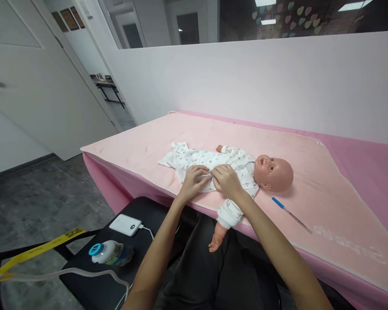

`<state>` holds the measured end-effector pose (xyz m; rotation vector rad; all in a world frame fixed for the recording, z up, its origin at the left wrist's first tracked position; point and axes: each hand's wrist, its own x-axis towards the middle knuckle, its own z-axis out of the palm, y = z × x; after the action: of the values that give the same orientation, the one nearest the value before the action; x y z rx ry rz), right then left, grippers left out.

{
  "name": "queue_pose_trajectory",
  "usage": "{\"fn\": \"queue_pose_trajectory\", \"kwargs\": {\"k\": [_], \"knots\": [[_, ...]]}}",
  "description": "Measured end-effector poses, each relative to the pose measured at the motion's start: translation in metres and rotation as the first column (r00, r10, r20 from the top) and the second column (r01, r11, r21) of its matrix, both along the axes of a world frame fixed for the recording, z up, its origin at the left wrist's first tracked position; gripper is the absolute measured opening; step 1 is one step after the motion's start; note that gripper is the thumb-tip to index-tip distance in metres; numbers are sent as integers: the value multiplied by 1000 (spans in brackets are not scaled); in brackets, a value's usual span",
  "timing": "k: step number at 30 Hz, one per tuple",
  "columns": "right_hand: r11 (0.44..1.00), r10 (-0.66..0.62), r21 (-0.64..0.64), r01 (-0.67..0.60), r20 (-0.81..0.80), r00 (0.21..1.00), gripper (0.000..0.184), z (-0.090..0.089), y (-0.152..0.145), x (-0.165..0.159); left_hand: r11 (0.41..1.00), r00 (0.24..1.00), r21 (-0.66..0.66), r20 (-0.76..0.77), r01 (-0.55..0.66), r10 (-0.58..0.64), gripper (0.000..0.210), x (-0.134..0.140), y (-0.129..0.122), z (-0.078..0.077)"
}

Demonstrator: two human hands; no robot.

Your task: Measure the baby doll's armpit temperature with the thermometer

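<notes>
A baby doll (273, 173) lies on its back on a pink-covered table, its head toward the right. It wears a white patterned romper (194, 157), whose legs lie flat toward the left. My left hand (194, 180) pinches the romper's edge at the doll's waist. Close beside it, my right hand (225, 178) grips the same edge with bent fingers, and the fingertips of both hands nearly meet. Whatever fastening may be between them is too small to make out. One doll arm (218, 237) hangs over the table's front edge, below my right wrist.
A pen with a blue cap (291, 214) lies right of the doll on the pink cloth (345, 206). At lower left, a black chair (84, 275) holds a white power bank (125, 224) with a cable and a bottle with a blue lid (111, 253). A white wall stands behind the table.
</notes>
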<state>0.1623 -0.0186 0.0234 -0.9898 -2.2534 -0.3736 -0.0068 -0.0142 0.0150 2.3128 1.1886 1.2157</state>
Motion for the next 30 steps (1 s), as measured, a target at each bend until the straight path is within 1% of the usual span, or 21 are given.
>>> {"fn": "queue_pose_trajectory", "kwargs": {"k": [7,15,25,30], "knots": [[1000,28,10,-27,-22,999,17,-1,-1,0,1000,1000,2,13,-4,3,12,-1,1,-2],[999,29,34,-28,-35,999,17,-3,-1,0,1000,999,2,47,9,-9,12,-2,0,-4],[998,28,55,-26,-45,999,17,-5,-2,0,1000,999,0,49,-4,4,13,-1,-3,-5],[999,27,45,-25,-41,999,17,-5,-2,-1,1000,999,-2,54,-7,7,11,-1,-3,-5]]}}
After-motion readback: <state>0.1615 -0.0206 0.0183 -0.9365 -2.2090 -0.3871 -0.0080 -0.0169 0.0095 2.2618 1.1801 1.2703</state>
